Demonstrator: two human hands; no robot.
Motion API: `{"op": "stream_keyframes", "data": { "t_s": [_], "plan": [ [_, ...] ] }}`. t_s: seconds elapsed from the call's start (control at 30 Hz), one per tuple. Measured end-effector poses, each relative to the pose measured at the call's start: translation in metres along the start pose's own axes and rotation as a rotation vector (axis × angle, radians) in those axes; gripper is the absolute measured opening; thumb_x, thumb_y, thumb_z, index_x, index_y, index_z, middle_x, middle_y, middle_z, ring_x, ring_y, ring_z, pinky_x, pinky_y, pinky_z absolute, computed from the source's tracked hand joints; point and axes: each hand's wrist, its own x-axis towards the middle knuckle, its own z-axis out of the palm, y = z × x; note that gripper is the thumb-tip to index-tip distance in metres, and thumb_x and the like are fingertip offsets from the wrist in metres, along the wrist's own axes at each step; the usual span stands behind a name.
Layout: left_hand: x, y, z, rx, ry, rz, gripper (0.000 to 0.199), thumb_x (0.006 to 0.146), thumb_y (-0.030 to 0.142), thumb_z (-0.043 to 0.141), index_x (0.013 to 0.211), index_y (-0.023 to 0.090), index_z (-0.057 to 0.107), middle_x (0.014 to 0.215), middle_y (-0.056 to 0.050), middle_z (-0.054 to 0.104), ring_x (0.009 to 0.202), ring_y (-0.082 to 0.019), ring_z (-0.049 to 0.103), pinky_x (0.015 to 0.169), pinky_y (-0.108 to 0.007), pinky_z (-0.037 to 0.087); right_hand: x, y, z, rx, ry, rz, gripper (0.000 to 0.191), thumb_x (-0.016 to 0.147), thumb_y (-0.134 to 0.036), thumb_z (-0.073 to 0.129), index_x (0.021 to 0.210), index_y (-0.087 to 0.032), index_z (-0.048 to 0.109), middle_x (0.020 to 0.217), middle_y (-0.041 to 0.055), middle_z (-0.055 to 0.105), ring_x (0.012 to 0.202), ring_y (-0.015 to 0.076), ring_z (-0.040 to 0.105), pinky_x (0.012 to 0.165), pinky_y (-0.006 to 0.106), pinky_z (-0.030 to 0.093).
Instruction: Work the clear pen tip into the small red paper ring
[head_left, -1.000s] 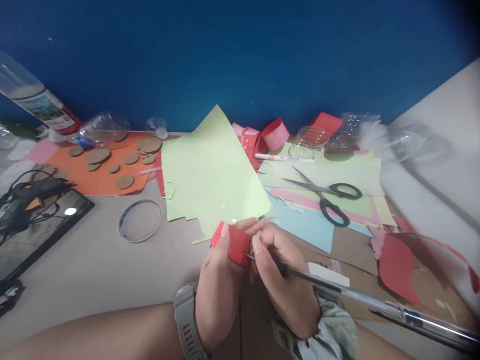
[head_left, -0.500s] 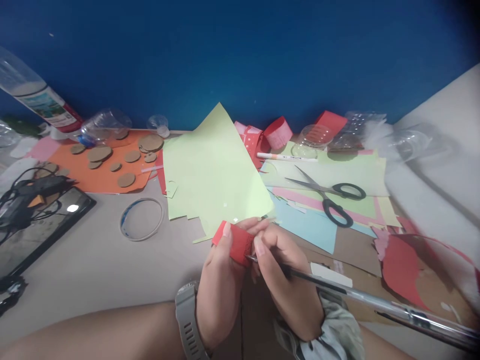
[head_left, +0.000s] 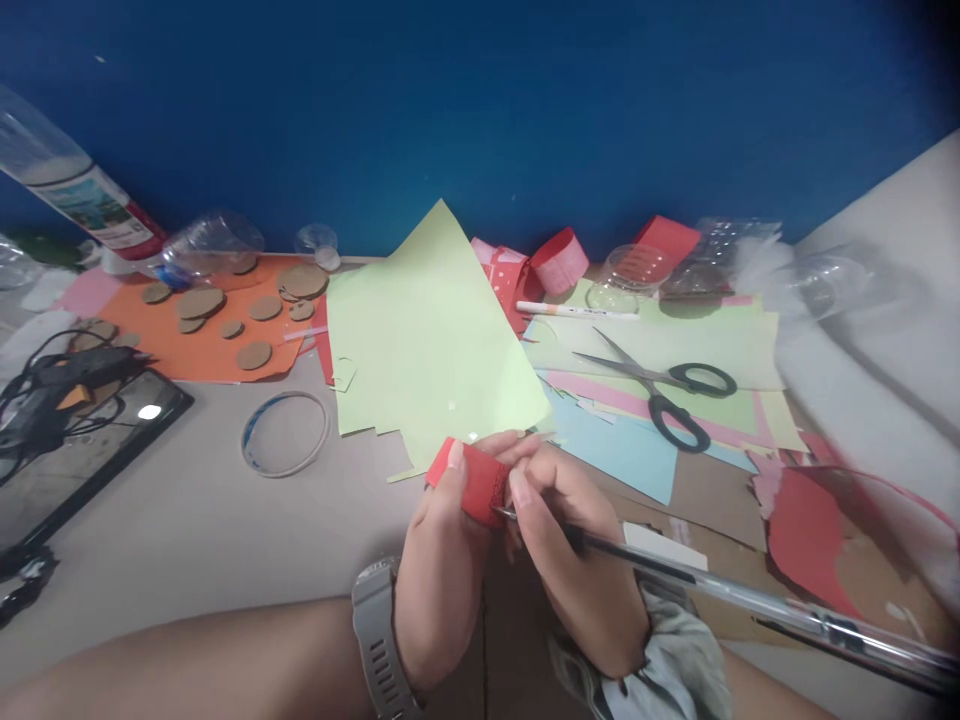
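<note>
Between the thumb and fingers of my left hand (head_left: pixel 442 560) is a small folded piece of red paper (head_left: pixel 480 485), its right edge covered with dark pen marks. My right hand (head_left: pixel 577 550) grips a ballpoint pen (head_left: pixel 720 583) with a clear barrel. The pen's tip touches the red paper near its lower right corner. Both hands are close together, just below a large pale green sheet (head_left: pixel 427 350). Some fingers behind the red paper are partly hidden.
Black-handled scissors (head_left: pixel 660 380) lie half spread on coloured paper at right. An orange sheet (head_left: pixel 172 350) with cardboard discs is at left, near a tape roll (head_left: pixel 285 475) and a dark tablet-like device (head_left: pixel 67 470). Plastic bottles (head_left: pixel 97 215) and red paper rings (head_left: pixel 559 262) stand along the blue wall.
The view has shifted very slightly. Both hands keep their hold on the red paper and the pen, with the tip still at about the same spot.
</note>
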Motion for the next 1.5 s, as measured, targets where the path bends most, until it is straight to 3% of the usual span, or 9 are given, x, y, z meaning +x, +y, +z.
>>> {"op": "stream_keyframes", "data": {
  "t_s": [0.43,0.7,0.9,1.07,1.33,1.5],
  "plan": [
    [0.0023,-0.0016,-0.0004,0.011,-0.025,0.012,0.050,0.115,0.050,0.048,0.119,0.018,0.086,0.128,-0.011,0.087,0.134,-0.036,0.072,0.125,-0.053,0.045,0.0017,0.0005,0.0017,-0.025,0.011,0.010,0.039,0.112,-0.032,0.058,0.074,-0.027,0.050,0.066,-0.0042,0.051,0.056,0.0164,0.048,0.054,0.031,0.040],
    [-0.0007,0.0010,-0.0005,0.024,-0.021,0.014,0.046,0.113,0.049,0.052,0.116,0.019,0.087,0.129,-0.010,0.087,0.141,-0.037,0.068,0.127,-0.051,0.042,0.0008,-0.0027,0.0011,-0.040,0.017,0.037,0.044,0.115,-0.044,0.057,0.075,-0.028,0.050,0.067,-0.0027,0.051,0.058,0.0181,0.049,0.055,0.033,0.042],
    [-0.0002,-0.0010,-0.0022,0.011,-0.023,0.027,0.042,0.113,0.048,0.055,0.117,0.020,0.087,0.135,-0.009,0.085,0.152,-0.037,0.059,0.129,-0.048,0.040,0.0025,-0.0011,-0.0007,-0.038,-0.005,-0.006,0.044,0.113,-0.037,0.060,0.072,-0.027,0.049,0.068,-0.0022,0.052,0.061,0.0183,0.049,0.057,0.032,0.043],
    [-0.0020,-0.0017,-0.0007,-0.022,-0.023,0.022,0.047,0.113,0.050,0.053,0.115,0.018,0.087,0.125,-0.010,0.087,0.144,-0.038,0.066,0.124,-0.051,0.045,0.0027,-0.0010,0.0002,-0.016,0.007,0.011,0.043,0.113,-0.039,0.060,0.073,-0.027,0.050,0.068,-0.0022,0.052,0.060,0.0180,0.049,0.055,0.031,0.042],
    [0.0004,-0.0003,-0.0017,-0.011,-0.015,-0.008,0.049,0.113,0.053,0.052,0.117,0.018,0.087,0.126,-0.011,0.088,0.135,-0.038,0.071,0.122,-0.052,0.045,0.0028,-0.0014,-0.0007,-0.006,-0.022,0.071,0.043,0.111,-0.038,0.062,0.072,-0.027,0.049,0.066,-0.0024,0.052,0.057,0.0175,0.049,0.053,0.032,0.041],
    [-0.0015,-0.0009,-0.0006,-0.029,-0.018,-0.005,0.048,0.112,0.053,0.054,0.113,0.020,0.088,0.122,-0.010,0.088,0.136,-0.038,0.071,0.121,-0.051,0.048,0.0036,-0.0027,0.0012,-0.003,0.008,0.003,0.041,0.110,-0.034,0.063,0.072,-0.027,0.049,0.068,-0.0026,0.051,0.059,0.0175,0.048,0.055,0.031,0.042]
  ]
}}
